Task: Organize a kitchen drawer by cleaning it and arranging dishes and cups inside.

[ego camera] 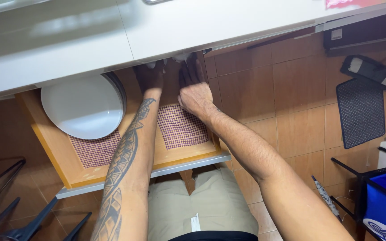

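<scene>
While the wooden drawer [63, 156] stands pulled out from under the white surface [193, 27], both hands reach toward its back, where the surface's front edge throws a deep shadow. At the left of the drawer lies a stack of white plates [83, 107], flat and part tucked under the surface; a checked liner mat [97, 149] shows beneath it. The left hand [150, 78], on a tattooed forearm, lies just right of the plates with its fingers stretched into the shadow at the back of the drawer; whether they grip anything I cannot tell. Something pale [182, 57] shows at the back between the two hands, possibly a small dish or a cloth, but the shadow hides its shape, so its long axis and heading cannot be read. The right hand [195, 91] rests palm down beside it, fingers [192, 71] extended and close together, pointing to the back, seemingly gripping nothing. A second liner mat [182, 127] lies bare beneath the wrists, its long side running front to back. As I judge it, the right half of the drawer holds nothing set down yet, and the work at the back is not finished. Brown tiled floor [291, 98] spreads to the right.
</scene>
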